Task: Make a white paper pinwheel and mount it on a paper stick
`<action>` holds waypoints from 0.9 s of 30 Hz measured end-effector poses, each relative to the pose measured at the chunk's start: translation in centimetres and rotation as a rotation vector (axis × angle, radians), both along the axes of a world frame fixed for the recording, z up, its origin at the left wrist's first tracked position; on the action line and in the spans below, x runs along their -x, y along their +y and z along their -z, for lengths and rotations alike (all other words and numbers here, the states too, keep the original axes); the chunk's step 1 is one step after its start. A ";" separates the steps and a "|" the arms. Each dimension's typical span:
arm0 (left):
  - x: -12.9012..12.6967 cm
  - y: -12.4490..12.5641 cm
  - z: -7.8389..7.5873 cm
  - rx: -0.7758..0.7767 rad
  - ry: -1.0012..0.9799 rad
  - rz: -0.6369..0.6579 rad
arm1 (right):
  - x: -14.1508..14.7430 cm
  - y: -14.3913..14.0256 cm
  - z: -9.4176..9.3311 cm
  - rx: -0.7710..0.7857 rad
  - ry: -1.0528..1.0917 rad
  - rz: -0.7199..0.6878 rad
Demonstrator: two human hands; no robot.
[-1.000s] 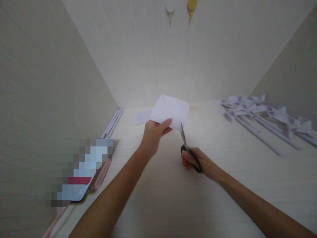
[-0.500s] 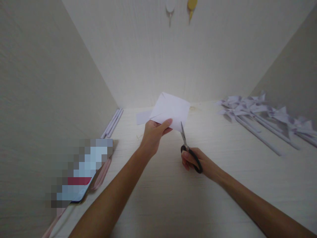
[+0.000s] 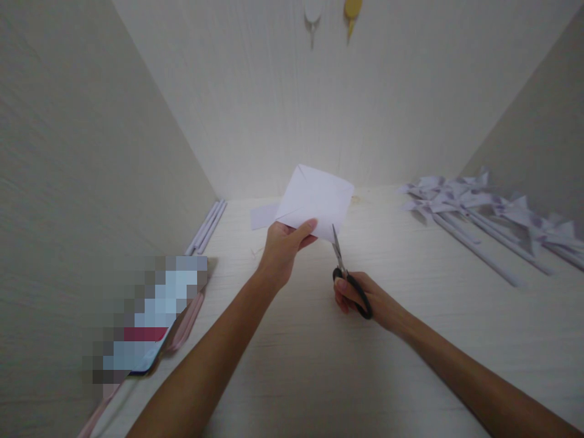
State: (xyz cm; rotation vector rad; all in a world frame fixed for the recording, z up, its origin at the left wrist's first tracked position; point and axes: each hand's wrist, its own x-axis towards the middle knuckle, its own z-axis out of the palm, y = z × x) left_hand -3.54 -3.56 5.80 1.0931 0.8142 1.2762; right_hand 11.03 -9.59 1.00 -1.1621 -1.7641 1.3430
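A square sheet of white paper is pinched along its lower edge by my left hand, thumb on top and fingers underneath. Slits show at its upper left and lower left corners. My right hand grips black-handled scissors, with thumb and fingers in the loops. The blades point upward at the paper's lower right corner; whether they are cutting into it I cannot tell. Behind the held sheet, a second piece of white paper lies partly hidden on the table.
Several white paper pinwheels on rolled sticks lie at the right. Rolled paper sticks rest against the left wall, near a blurred phone on a pink cord. A white hook and a gold hook hang on the back wall.
The paper's upper and right edges have tipped slightly upward and outward. Both hands and the scissors stay in nearly the same place.
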 end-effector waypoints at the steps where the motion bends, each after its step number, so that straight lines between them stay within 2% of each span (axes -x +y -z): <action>1: 0.0 0.0 0.0 0.000 0.001 -0.001 | 0.0 0.0 0.0 0.001 0.001 0.002; 27: 0.0 -0.1 -0.2 -0.017 0.020 -0.006 | 0.0 0.0 0.1 0.020 0.004 0.006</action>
